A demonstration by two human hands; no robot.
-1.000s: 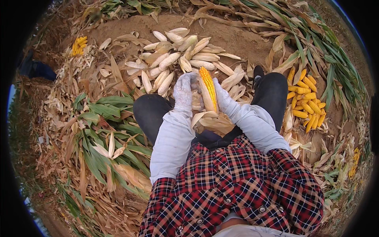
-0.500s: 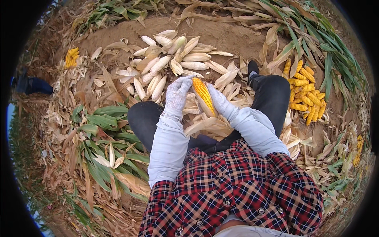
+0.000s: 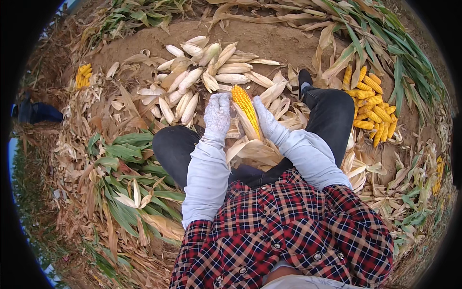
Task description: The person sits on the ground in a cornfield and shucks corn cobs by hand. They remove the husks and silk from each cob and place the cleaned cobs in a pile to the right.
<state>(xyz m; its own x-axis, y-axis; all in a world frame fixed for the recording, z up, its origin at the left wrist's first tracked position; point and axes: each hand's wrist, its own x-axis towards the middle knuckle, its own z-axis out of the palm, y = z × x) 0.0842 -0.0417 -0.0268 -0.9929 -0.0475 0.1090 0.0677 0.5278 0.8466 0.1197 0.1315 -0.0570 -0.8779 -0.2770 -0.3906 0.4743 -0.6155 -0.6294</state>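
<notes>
Between my hands, above my lap, an ear of corn [image 3: 246,107] stands tilted with its yellow kernels bare at the top. Pale dry husk [image 3: 247,129] still wraps its left side and base. My left hand [image 3: 217,115], in a whitish glove, is closed at the husk on the ear's left edge; its fingertips are partly hidden. Along the right side, my gloved right hand [image 3: 267,118] grips the ear, its fingers mostly hidden behind it. Loose peeled husks [image 3: 257,151] lie below the hands, between my legs.
A heap of unpeeled ears [image 3: 192,79] lies ahead on bare soil. Bare yellow cobs [image 3: 373,108] are piled beyond my right knee, with a smaller yellow pile [image 3: 83,76] far left. Green stalks [image 3: 127,149] lie beside my left knee. Another person's dark-clothed leg [image 3: 41,113] shows far left.
My left hand has come down and slightly left from the ear's tip, drawing in its fingers. More of the yellow tip shows. My right hand stays on the ear.
</notes>
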